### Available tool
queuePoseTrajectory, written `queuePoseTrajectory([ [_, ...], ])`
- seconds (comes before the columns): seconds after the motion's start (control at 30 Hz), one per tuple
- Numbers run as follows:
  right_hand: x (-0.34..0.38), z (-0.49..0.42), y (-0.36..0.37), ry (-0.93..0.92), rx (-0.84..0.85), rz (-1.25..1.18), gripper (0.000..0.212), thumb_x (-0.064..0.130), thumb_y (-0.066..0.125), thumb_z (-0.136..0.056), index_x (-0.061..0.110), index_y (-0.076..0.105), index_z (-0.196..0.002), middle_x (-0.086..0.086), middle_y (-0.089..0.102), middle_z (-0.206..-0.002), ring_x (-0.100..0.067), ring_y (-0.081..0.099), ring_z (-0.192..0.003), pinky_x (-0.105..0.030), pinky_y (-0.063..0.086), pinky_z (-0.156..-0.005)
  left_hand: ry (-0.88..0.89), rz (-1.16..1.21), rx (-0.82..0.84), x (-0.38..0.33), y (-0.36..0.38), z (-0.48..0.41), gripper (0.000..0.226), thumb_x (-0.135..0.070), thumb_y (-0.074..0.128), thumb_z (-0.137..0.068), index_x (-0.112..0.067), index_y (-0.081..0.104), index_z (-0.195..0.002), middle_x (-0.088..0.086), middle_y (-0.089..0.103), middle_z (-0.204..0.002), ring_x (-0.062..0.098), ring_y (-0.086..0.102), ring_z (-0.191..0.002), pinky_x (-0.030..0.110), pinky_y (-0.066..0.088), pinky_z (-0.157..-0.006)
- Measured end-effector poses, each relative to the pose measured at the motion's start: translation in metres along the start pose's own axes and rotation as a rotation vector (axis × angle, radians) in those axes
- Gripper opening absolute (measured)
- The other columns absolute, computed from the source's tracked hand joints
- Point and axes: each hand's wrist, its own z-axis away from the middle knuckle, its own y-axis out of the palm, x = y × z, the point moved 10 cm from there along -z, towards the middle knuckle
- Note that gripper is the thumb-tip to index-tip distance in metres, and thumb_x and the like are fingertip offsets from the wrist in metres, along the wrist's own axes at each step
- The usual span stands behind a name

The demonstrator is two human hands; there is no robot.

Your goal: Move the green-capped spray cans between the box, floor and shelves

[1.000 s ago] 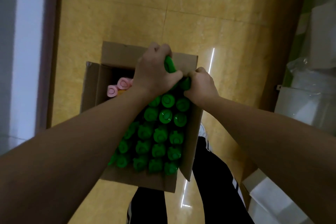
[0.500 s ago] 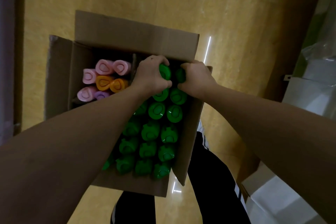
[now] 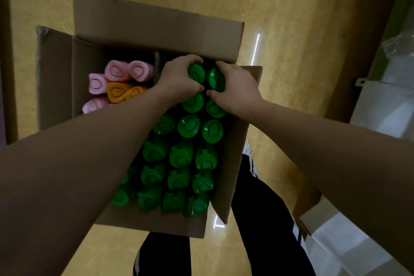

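An open cardboard box (image 3: 143, 22) stands on the floor, packed with several upright green bottles (image 3: 189, 126) in rows. My left hand (image 3: 177, 79) grips the cap of one green bottle (image 3: 197, 73) at the far end of the rows. My right hand (image 3: 236, 88) grips the neighbouring green bottle (image 3: 215, 79) beside it. Both bottles sit down among the others. Pink bottles (image 3: 116, 71) and orange bottles (image 3: 116, 92) fill the box's left compartment behind a cardboard divider (image 3: 156, 60).
The floor (image 3: 280, 6) is yellow tile with a bright light streak. Dark trousers (image 3: 257, 219) show below the box. White cartons (image 3: 349, 251) lie at lower right, and white bags or boxes (image 3: 389, 98) stand along the right edge.
The two gripped green bottles have gone down from above the rows into the far end of the box. The camera has moved closer, showing more of the box and the pink bottles.
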Motion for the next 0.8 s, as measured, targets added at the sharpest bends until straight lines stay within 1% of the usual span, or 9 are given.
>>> queuePoseTrajectory([
  [0.1, 0.005, 0.003, 0.002, 0.008, -0.004, 0.013, 0.077, 0.034, 0.07, -0.09, 0.017, 0.033, -0.155, -0.01, 0.048, -0.148, -0.029, 0.045, -0.136, -0.038, 0.039, -0.107, -0.015, -0.001, 0.0, 0.003, -0.005, 0.002, 0.066, -0.016, 0.084, -0.078, -0.025, 0.056, -0.138, 0.004, 0.057, -0.138, 0.023, 0.052, -0.127, 0.036, 0.046, -0.106],
  [0.17, 0.005, 0.003, 0.003, 0.034, -0.016, 0.004, 0.074, 0.031, 0.07, -0.091, 0.016, 0.035, -0.154, -0.012, 0.05, -0.145, -0.03, 0.046, -0.133, -0.038, 0.041, -0.105, 0.002, -0.034, -0.006, 0.002, -0.005, 0.002, 0.063, -0.02, 0.084, -0.079, -0.024, 0.058, -0.136, 0.004, 0.058, -0.136, 0.023, 0.051, -0.127, 0.028, 0.042, -0.105],
  [0.23, 0.006, 0.004, 0.003, 0.047, -0.04, 0.001, 0.067, 0.026, 0.071, -0.09, 0.015, 0.041, -0.149, -0.012, 0.056, -0.137, -0.031, 0.052, -0.126, -0.038, 0.046, -0.099, 0.005, -0.053, -0.022, 0.003, -0.006, 0.002, 0.061, -0.023, 0.085, -0.079, -0.025, 0.06, -0.134, 0.004, 0.056, -0.135, 0.022, 0.047, -0.128, 0.022, 0.033, -0.098],
  [0.37, 0.003, 0.008, -0.003, 0.075, -0.084, -0.02, 0.055, 0.019, 0.071, -0.087, 0.01, 0.052, -0.138, -0.013, 0.065, -0.12, -0.03, 0.061, -0.11, -0.04, 0.054, -0.091, 0.033, -0.046, -0.036, 0.0, -0.009, 0.001, 0.056, -0.028, 0.083, -0.082, -0.026, 0.062, -0.134, 0.006, 0.055, -0.139, 0.025, 0.041, -0.135, 0.026, 0.023, -0.109],
  [0.47, -0.002, 0.011, -0.004, 0.104, -0.093, -0.025, 0.05, 0.019, 0.07, -0.087, 0.01, 0.055, -0.134, -0.012, 0.066, -0.115, -0.029, 0.063, -0.106, -0.039, 0.055, -0.089, 0.042, -0.041, -0.013, 0.003, -0.001, 0.0, 0.055, -0.028, 0.084, -0.08, -0.029, 0.063, -0.131, 0.005, 0.058, -0.135, 0.024, 0.05, -0.128, 0.023, 0.033, -0.099],
  [0.53, -0.003, 0.011, -0.004, 0.111, -0.09, -0.015, 0.051, 0.02, 0.07, -0.087, 0.01, 0.054, -0.134, -0.012, 0.067, -0.116, -0.029, 0.062, -0.106, -0.039, 0.054, -0.09, 0.046, -0.04, -0.001, 0.004, 0.001, -0.002, 0.055, -0.029, 0.084, -0.079, -0.031, 0.063, -0.13, 0.005, 0.059, -0.134, 0.024, 0.053, -0.125, 0.023, 0.037, -0.096],
  [0.63, -0.002, 0.008, -0.004, 0.123, -0.06, -0.01, 0.058, 0.024, 0.071, -0.087, 0.01, 0.051, -0.139, -0.013, 0.064, -0.122, -0.03, 0.061, -0.112, -0.042, 0.054, -0.093, 0.05, -0.065, 0.044, 0.003, 0.002, -0.005, 0.059, -0.031, 0.082, -0.082, -0.031, 0.059, -0.135, 0.005, 0.056, -0.14, 0.025, 0.049, -0.13, 0.023, 0.033, -0.097],
  [0.73, 0.003, 0.009, -0.006, 0.13, -0.028, 0.013, 0.063, 0.03, 0.074, -0.085, 0.014, 0.049, -0.14, -0.012, 0.061, -0.126, -0.03, 0.059, -0.115, -0.041, 0.053, -0.094, 0.049, -0.081, 0.054, 0.001, -0.002, -0.001, 0.069, -0.028, 0.08, -0.085, -0.028, 0.049, -0.147, 0.006, 0.051, -0.149, 0.026, 0.043, -0.139, 0.023, 0.029, -0.108],
  [0.8, 0.008, 0.013, -0.011, 0.118, -0.034, 0.058, 0.065, 0.031, 0.074, -0.085, 0.016, 0.048, -0.142, -0.013, 0.057, -0.131, -0.031, 0.056, -0.118, -0.039, 0.051, -0.095, 0.062, -0.102, 0.028, -0.005, -0.009, 0.007, 0.075, -0.026, 0.078, -0.086, -0.026, 0.042, -0.153, 0.006, 0.05, -0.151, 0.025, 0.04, -0.142, 0.025, 0.022, -0.114],
])
